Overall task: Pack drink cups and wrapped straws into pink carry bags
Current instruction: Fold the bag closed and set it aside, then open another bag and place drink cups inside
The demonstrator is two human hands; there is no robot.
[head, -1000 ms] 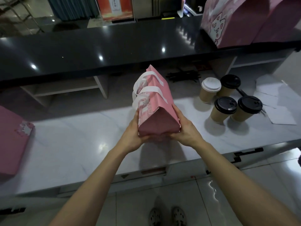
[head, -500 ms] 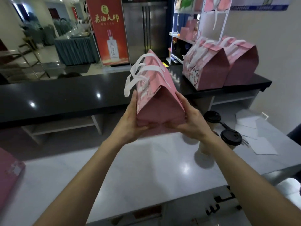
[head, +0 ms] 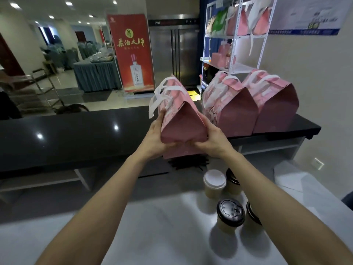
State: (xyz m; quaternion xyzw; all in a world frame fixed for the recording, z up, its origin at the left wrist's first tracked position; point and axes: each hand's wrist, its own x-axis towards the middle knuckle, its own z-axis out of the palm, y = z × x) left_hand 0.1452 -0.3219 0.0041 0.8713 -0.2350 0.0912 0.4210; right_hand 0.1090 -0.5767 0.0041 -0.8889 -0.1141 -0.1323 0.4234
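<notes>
Both hands hold up the closed pink paper carry bag w/ white handles [head: 181,119] in the air: left hand [head: 155,137] is wrapped on its left side, right hand [head: 212,141] on its right side + under the bottom edge. Two more pink carry bags [head: 248,108] stand on the black bench [head: 76,134], just right of the right hand. Below the right hand, lidded paper cups [head: 230,215] stand on the white bench [head: 162,236].
</notes>
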